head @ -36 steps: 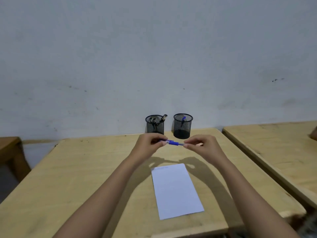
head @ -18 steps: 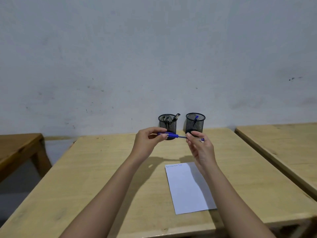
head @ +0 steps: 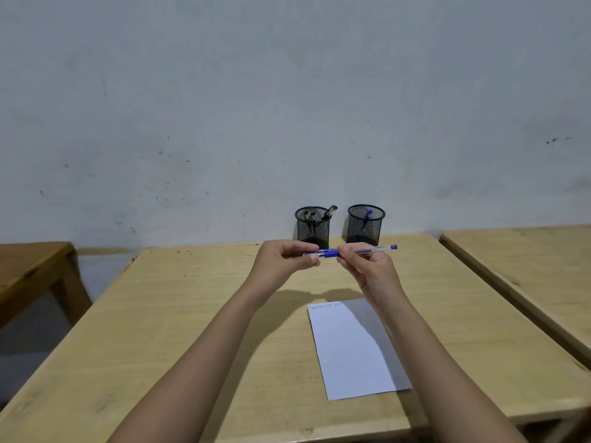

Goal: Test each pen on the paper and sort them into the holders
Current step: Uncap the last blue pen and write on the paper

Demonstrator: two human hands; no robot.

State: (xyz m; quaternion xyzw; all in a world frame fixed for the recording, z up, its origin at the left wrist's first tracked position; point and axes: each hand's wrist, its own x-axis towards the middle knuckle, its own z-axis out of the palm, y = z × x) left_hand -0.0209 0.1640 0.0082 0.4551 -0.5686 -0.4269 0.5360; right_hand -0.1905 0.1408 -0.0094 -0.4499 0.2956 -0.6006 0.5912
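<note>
A blue pen (head: 364, 250) is held level above the wooden table (head: 192, 330), in front of the holders. My left hand (head: 284, 262) pinches its capped left end and my right hand (head: 367, 266) grips the clear barrel near the blue grip. A white paper (head: 351, 350) lies below, with a line of blue writing along its top edge. At the table's far edge stand two black mesh holders: the left holder (head: 312, 227) has several dark pens, the right holder (head: 365, 224) has one blue pen.
A second wooden table (head: 527, 266) stands close on the right, with a narrow gap between. A darker wooden table (head: 28, 270) is at the far left. A grey wall rises right behind the holders.
The view has shifted a little. My hands have stayed on the pen and come closer together along it; the pen is still level in front of the holders.
</note>
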